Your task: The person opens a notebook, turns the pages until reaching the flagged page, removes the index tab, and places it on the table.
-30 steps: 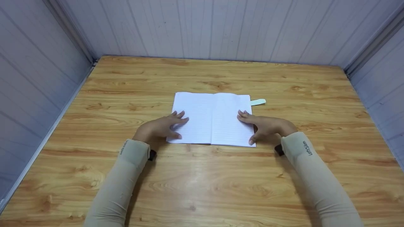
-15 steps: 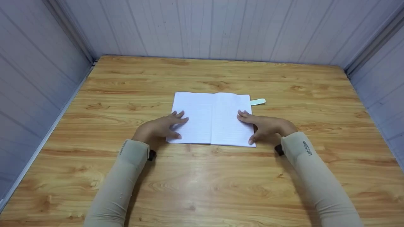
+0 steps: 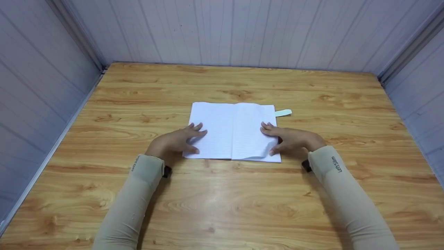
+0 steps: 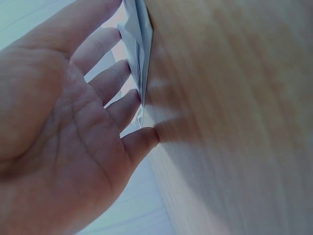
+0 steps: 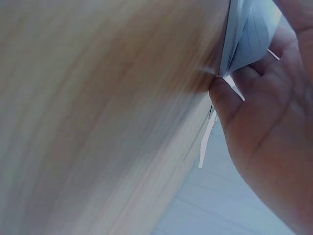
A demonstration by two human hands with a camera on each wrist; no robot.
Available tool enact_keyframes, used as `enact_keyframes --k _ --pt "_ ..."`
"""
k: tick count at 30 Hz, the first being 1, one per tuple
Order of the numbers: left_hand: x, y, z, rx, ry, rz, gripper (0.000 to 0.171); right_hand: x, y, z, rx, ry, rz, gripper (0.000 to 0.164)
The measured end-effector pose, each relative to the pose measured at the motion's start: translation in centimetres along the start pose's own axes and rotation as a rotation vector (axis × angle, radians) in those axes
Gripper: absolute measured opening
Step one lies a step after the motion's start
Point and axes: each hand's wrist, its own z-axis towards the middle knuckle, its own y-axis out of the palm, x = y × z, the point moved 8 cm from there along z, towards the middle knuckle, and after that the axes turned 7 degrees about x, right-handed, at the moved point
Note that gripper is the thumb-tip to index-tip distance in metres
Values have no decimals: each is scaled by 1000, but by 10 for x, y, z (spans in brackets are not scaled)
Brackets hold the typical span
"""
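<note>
A lined notebook (image 3: 216,118) lies open on the wooden table, its two white pages facing up. My left hand (image 3: 176,139) rests on the outer edge of the left page with fingers spread. In the left wrist view its fingertips meet the side of the notebook (image 4: 138,44). Across from it, my right hand (image 3: 293,138) touches the right page, fingers on top and thumb near the lower corner. There the thumb pushes a page (image 3: 258,151) inward so that its corner lifts. That page (image 5: 254,41) bends up beside the palm in the right wrist view.
A pale green strip (image 3: 283,113) sticks out from the notebook's upper right side. The wooden table (image 3: 215,205) extends around the notebook. White panelled walls (image 3: 222,31) border the table at the back and both sides.
My right thumb has slid slightly inward and up, and the lower right corner of the top page has lifted into a curl. The left hand stays where it was.
</note>
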Motion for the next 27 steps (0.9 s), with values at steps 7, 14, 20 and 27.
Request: enact_keyframes --k 7,14,20,27 --pt "1 1 -2 -8 -21 -19 72 1 1 0 -7 18 27 87" --pt "10 -5 -1 37 -14 24 64 -1 0 0 -7 -6 20 87" --pt "30 -14 6 148 121 149 48 -2 1 0 -14 -26 2 86" --pt "58 -15 13 298 227 110 41 0 0 0 -9 -13 1 86"
